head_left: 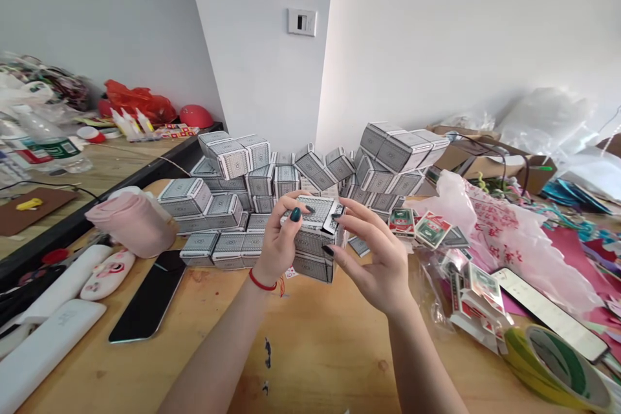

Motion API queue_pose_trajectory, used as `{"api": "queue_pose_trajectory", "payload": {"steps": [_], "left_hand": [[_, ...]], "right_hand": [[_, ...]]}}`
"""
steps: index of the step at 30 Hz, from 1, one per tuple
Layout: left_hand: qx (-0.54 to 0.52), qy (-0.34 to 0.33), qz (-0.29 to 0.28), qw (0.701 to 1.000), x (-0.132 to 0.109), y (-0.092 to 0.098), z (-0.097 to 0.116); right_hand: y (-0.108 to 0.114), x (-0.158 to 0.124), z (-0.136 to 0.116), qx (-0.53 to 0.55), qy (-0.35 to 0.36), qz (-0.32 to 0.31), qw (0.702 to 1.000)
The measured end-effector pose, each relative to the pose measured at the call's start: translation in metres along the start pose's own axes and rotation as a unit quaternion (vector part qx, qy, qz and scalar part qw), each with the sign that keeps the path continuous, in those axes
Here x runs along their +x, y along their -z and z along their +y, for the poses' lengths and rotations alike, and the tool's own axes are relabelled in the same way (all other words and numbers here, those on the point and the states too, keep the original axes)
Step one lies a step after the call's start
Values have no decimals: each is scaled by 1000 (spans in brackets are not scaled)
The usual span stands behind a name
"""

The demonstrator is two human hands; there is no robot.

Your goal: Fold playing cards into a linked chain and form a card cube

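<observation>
Just above the table, a box-shaped block of grey-backed playing cards (315, 242) is held between my two hands. My left hand (280, 242) grips its left side, with the thumb lying on top. At the right end, my right hand (376, 255) has its fingertips on a folded card edge (331, 223) and its thumb against the side face. Behind my hands rises a stepped structure of similar card blocks (230, 246), higher at both sides. More blocks (405, 145) are stacked on its right. A loose card lies partly hidden beneath the held block.
At left lie a black phone (149, 297), a pink roll (136, 223) and a white case (53, 352). Opened card packs (478, 297), a lit phone (553, 314), yellow tape (517, 356) and a pink plastic bag (514, 239) crowd the right. A wall stands behind.
</observation>
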State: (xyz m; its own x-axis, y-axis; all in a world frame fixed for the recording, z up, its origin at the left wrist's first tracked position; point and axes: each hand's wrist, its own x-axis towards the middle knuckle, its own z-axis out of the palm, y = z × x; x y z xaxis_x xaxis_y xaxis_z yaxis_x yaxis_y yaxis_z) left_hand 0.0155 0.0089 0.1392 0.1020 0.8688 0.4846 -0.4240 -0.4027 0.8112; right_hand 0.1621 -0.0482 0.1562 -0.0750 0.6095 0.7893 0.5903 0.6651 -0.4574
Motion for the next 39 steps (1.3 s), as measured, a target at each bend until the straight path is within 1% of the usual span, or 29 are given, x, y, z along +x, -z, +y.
{"api": "queue_pose_trajectory", "payload": {"steps": [6, 9, 14, 22, 25, 31, 39], "left_hand": [[4, 15, 33, 999, 0, -2, -3], [1, 19, 41, 999, -1, -3, -2], [-4, 19, 32, 999, -1, -4, -3], [28, 8, 12, 1000, 1, 0, -10], [25, 7, 4, 1000, 0, 1, -11], [35, 14, 7, 999, 1, 2, -9], [68, 21, -11, 997, 1, 2, -8]], "right_hand": [[0, 1, -1, -16, -4, 2, 1000], [2, 1, -2, -25, -3, 1, 1000], [2, 0, -3, -42, -10, -6, 999], [4, 0, -3, -46, -17, -10, 999], [4, -1, -4, -33, -24, -3, 999], [-3, -1, -6, 11, -55, 26, 998], [-6, -3, -6, 41, -99, 39, 993]]}}
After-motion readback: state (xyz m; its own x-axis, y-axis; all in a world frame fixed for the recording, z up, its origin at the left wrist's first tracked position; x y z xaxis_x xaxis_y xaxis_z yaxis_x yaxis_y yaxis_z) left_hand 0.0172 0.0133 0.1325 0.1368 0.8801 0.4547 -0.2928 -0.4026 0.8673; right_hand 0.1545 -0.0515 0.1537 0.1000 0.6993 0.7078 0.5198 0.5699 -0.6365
